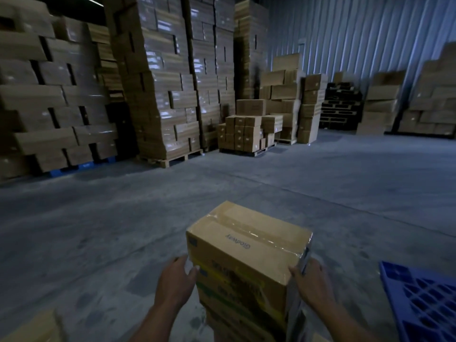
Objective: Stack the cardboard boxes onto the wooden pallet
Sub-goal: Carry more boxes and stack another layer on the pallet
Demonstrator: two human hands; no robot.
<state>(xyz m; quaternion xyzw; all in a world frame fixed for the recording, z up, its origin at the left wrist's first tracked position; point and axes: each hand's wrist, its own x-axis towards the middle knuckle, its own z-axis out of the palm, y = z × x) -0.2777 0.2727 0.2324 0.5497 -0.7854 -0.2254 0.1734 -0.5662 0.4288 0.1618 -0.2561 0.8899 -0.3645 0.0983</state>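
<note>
From the head view, the cardboard box (246,245) was held up off the concrete floor (111,218), low in the middle of the scene: a rectangular carton of smooth brown board, its top seam sealed with glossy clear tape that wrinkled at the corners, its near face printed with dark lettering and yellow and green bands too blurred to read. The left hand (174,282) clasped the box's left near edge, thumb on the printed face and fingers wrapped round onto the side. The right hand (312,282) gripped the right near edge the same way, thumb at the corner and fingers hidden behind the side panel. Right of the box and close to it lay a blue plastic pallet (419,299) with an open lattice top. Left of the box and nearer the camera showed the corner of another brown carton (32,327). Well beyond the box and to its left stood tall columns of cartons (160,82) under shiny stretch film, one on a slatted wooden pallet (172,157). Straight beyond the box sat a lower block of small cartons (244,133), and further right a dark stack of empty pallets (340,107) against a ribbed corrugated metal wall (357,33).
</note>
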